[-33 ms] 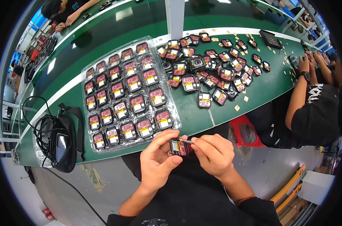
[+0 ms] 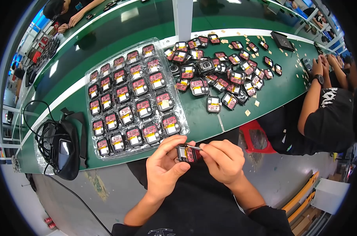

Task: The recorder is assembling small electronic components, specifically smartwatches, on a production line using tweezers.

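Observation:
My left hand (image 2: pixel 165 167) is closed round an open smartwatch case (image 2: pixel 187 153), thumb and fingers gripping its sides. Inside the case a red circuit board and a yellow strip show. Between the thumb and fingertips of my right hand (image 2: pixel 222 160) is a slim metal tool (image 2: pixel 193 147), perhaps tweezers. Its tip lies across the upper edge of the case; the exact contact is too small to tell. Just beyond my hands a clear plastic tray (image 2: pixel 183 118) holds rows of similar watch cases (image 2: pixel 150 133), red boards and white parts facing up.
Loose watch cases (image 2: pixel 236 77) are heaped right of the tray, with small tan pieces (image 2: pixel 247 112) scattered around. A black bag (image 2: pixel 67 157) with cables sits on the left of the green table (image 2: pixel 210 129). A co-worker (image 2: pixel 329 118) sits on the right, near a red stool (image 2: pixel 257 137).

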`<state>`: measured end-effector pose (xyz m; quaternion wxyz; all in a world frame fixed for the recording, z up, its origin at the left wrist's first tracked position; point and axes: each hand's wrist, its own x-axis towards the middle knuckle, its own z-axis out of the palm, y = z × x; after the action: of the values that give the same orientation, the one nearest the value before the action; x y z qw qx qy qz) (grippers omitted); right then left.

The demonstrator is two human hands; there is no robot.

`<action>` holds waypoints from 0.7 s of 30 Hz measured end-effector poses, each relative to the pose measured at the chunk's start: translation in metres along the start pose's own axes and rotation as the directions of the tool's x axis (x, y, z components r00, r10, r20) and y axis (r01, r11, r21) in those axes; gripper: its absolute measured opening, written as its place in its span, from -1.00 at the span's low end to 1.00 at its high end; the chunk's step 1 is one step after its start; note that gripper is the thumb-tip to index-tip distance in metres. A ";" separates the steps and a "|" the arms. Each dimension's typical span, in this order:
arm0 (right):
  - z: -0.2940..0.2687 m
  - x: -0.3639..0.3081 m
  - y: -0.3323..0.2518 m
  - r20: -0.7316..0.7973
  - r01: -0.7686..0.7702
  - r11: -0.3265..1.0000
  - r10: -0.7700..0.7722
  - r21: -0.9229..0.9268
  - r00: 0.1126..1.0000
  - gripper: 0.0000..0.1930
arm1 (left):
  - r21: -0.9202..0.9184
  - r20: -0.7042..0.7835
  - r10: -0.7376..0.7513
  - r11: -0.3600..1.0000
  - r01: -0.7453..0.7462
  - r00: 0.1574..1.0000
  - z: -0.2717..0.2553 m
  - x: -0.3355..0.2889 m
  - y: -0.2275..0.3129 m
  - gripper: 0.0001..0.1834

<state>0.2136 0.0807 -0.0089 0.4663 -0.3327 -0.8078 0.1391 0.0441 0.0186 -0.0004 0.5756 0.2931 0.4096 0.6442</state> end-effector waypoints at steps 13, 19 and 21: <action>0.003 -0.004 -0.005 0.072 -0.223 0.959 0.214 0.173 0.974 -0.88 | 0.045 -0.008 -0.023 0.999 0.024 1.000 -0.001 -0.002 -0.001 -0.22; 0.006 -0.008 -0.008 0.043 -0.192 0.972 0.187 0.138 0.981 -0.85 | 0.038 -0.031 0.012 0.999 -0.011 0.999 -0.002 -0.003 -0.004 -0.23; 0.006 -0.007 -0.009 0.043 -0.205 0.967 0.201 0.152 0.979 -0.85 | -0.009 0.049 0.037 0.999 -0.036 0.998 -0.007 -0.004 -0.004 -0.38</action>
<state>0.2073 0.0700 -0.0122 0.4630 -0.3741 -0.7626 0.2532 0.0411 0.0135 -0.0068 0.5749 0.3141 0.3871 0.6489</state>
